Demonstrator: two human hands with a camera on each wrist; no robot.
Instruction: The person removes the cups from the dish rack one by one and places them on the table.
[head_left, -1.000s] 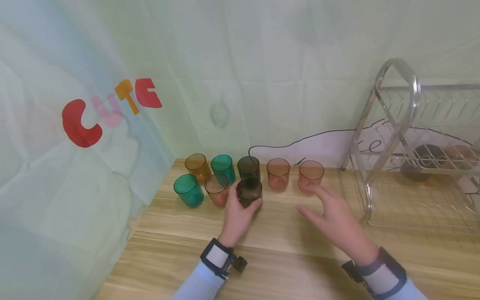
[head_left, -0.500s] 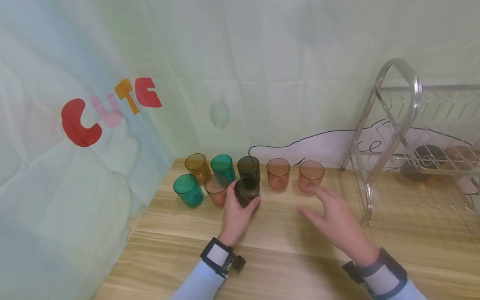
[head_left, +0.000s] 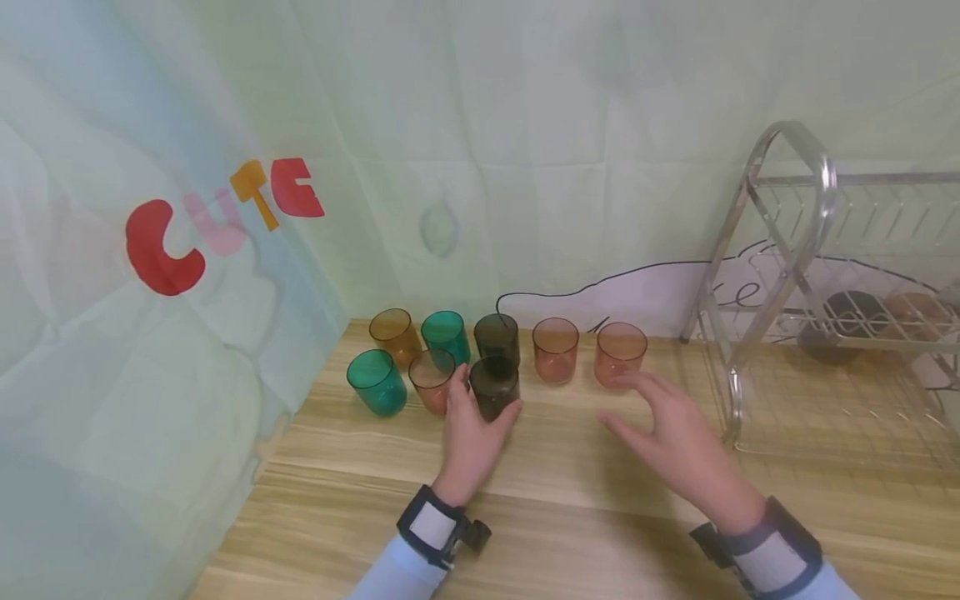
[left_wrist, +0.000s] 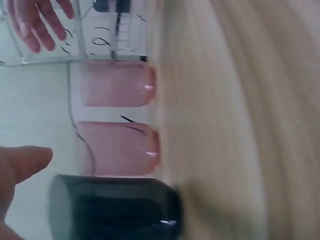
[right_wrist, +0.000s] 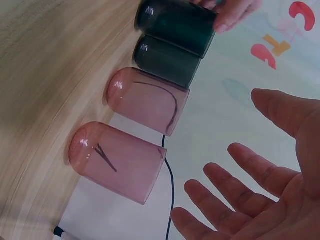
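Around a dark smoky glass (head_left: 495, 390) in the front row, my left hand (head_left: 474, 442) stands with thumb and fingers spread. In the left wrist view the thumb (left_wrist: 30, 160) is apart from that dark glass (left_wrist: 120, 210). My right hand (head_left: 678, 442) is held over the table, fingers loosely curved and holding nothing, in front of the rightmost pink glass (head_left: 621, 357). A second pink glass (head_left: 555, 352) and another smoky glass (head_left: 497, 336) are in the back row. Left of my left hand is a front-row pink glass (head_left: 432, 379), partly hidden by the fingers.
Further left stand a teal glass (head_left: 377, 383), an amber glass (head_left: 394, 337) and another teal glass (head_left: 446, 336). A metal dish rack (head_left: 802, 250) on the right holds dark and brownish items. A fabric backdrop (head_left: 525, 208) hangs behind the wooden table (head_left: 570, 508).
My left hand has moved the smoky glass slightly left, and its fingers have now spread off it. The right hand has barely moved.
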